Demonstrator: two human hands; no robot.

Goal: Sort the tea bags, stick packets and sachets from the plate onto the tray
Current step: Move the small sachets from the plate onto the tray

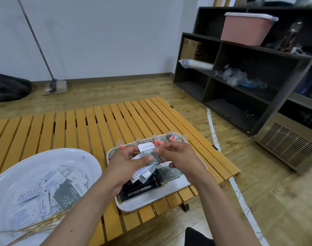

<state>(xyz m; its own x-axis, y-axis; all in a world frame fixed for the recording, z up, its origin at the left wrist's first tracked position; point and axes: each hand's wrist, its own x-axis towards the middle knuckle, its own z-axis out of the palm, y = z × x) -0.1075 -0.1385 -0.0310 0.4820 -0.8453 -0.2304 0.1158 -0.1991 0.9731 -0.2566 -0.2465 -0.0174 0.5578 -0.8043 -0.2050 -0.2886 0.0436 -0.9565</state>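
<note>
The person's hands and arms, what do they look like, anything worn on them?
Both arms are bare as far as the view shows: no sleeves, gloves, watch or rings visible on the left hand or the right hand. Fingernails look short and unpainted.

We see the plate [45,157] at the desk's [80,125] near left, with sachets [45,190] heaped in it and dry stalks [41,226] across its near rim. Right of it, on the same desk, sits the tray [151,197]: tea bags [162,140] along its far edge, stick packets [141,189] at its near end. Both hands meet above the tray, left hand [128,166] and right hand [176,157] holding a bundle of sachets [148,157] between them. Shelves [240,71] stand far right, a mop [52,84] behind the desk to the left.
</note>
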